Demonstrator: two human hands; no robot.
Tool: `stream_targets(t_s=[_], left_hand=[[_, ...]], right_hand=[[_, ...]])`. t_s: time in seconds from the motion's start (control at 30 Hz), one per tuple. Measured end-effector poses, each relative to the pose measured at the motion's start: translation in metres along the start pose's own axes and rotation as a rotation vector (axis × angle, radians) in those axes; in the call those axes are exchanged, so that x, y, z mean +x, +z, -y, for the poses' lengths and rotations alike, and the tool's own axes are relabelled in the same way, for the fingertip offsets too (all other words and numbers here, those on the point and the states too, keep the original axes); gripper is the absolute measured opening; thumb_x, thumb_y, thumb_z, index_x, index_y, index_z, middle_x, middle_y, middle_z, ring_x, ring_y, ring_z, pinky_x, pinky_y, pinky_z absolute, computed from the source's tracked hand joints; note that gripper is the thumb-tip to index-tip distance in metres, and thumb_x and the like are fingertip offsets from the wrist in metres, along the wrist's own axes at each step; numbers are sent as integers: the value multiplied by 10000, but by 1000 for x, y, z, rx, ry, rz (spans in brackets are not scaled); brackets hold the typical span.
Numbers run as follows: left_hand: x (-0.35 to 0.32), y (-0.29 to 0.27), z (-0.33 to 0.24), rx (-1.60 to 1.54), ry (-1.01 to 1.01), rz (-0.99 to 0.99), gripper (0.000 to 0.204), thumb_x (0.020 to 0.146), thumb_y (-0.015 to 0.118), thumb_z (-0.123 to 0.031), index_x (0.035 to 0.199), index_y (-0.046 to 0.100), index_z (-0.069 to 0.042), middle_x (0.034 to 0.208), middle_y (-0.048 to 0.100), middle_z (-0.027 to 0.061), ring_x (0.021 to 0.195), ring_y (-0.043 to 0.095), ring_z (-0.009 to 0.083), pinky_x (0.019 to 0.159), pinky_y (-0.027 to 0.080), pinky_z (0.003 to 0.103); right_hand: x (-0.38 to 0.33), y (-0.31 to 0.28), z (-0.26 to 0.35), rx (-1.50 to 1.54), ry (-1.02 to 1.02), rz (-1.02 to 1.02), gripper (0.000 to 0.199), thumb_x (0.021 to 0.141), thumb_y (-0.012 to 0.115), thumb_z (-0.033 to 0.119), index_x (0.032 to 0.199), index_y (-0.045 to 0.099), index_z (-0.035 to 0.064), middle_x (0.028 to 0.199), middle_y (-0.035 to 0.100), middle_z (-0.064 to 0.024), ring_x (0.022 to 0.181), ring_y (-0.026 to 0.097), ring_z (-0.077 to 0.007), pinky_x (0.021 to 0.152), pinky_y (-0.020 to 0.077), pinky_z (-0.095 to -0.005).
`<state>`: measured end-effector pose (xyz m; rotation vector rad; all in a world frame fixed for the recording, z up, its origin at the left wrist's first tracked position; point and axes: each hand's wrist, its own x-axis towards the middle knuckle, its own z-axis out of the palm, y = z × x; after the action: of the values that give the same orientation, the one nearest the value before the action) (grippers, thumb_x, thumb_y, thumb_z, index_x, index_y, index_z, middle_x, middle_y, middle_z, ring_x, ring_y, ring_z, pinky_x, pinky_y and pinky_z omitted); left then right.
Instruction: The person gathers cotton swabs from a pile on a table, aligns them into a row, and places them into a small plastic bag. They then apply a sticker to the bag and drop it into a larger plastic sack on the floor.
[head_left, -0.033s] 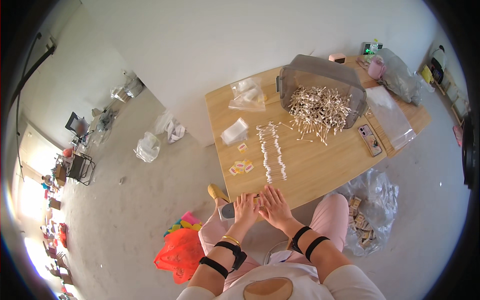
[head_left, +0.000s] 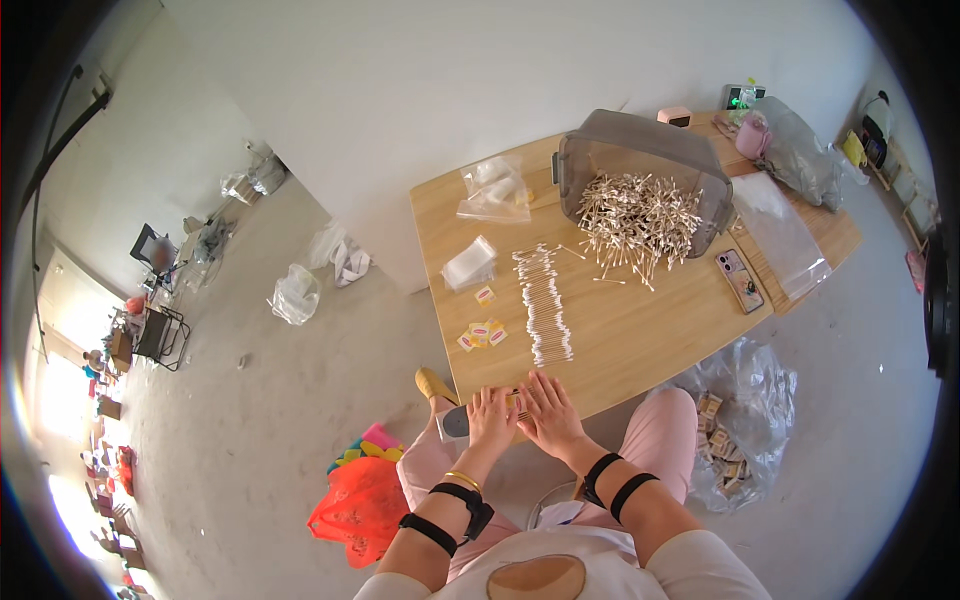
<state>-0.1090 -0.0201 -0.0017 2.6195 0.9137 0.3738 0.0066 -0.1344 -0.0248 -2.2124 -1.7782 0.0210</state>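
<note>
1. Touching partly hidden packet [head_left: 518, 404], between left hand [head_left: 489, 416] (fingers bent) and right hand [head_left: 549, 411] (fingers straight); can't tell grip.
2. Just past hands: cotton swab row [head_left: 545, 308].
3. Ahead of left hand: small cards [head_left: 480, 331].
4. Far beyond right hand: grey bin [head_left: 650, 133].

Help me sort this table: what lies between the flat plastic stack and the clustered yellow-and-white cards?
In the head view, one single card lies on the tabletop between the plastic stack and the card cluster.
</note>
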Motion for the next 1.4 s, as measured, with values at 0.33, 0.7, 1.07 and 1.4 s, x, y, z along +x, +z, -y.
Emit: stream_targets(t_s=[0.33, 0.7, 1.07, 1.4], left_hand=[[-2, 7, -9, 14, -119, -51, 309, 823, 697, -247, 1079, 577, -123, 1150, 533, 114, 1115, 511, 333, 948, 384, 481], [-13, -31, 51, 39, -264, 236, 237, 814, 707, -342, 818, 656, -111, 838, 674, 80, 893, 646, 277, 860, 441, 478], [20, -39, 16, 566, -199, 574, 350, 826, 608, -393, 816, 757, -76, 764, 713, 64, 821, 665, 255, 802, 457, 397], [0, -34, 46, 122, -300, 229, 220, 762, 627, -278, 753, 703, -71, 719, 679, 141, 765, 656, 357, 773, 513, 436]], right_hand=[[1, -4, 1, -43, 2, 21, 701, 933, 512, 467, 1504, 366, 88, 1580, 256, -215, 1485, 209, -342, 1214, 138, -475], [1, -3, 0, 23, 16, 25, 718, 922, 554, 436, 1512, 334, 91, 1581, 231, -222, 1481, 207, -352, 1211, 155, -491], [10, 5, 14, 43, 49, 9, 736, 934, 535, 441, 1522, 293, 69, 1584, 193, -249, 1492, 171, -355, 1214, 122, -514], [16, 12, 28, 29, 65, 15, 694, 945, 517, 415, 1512, 304, 76, 1581, 203, -246, 1485, 186, -361, 1208, 133, -525]])
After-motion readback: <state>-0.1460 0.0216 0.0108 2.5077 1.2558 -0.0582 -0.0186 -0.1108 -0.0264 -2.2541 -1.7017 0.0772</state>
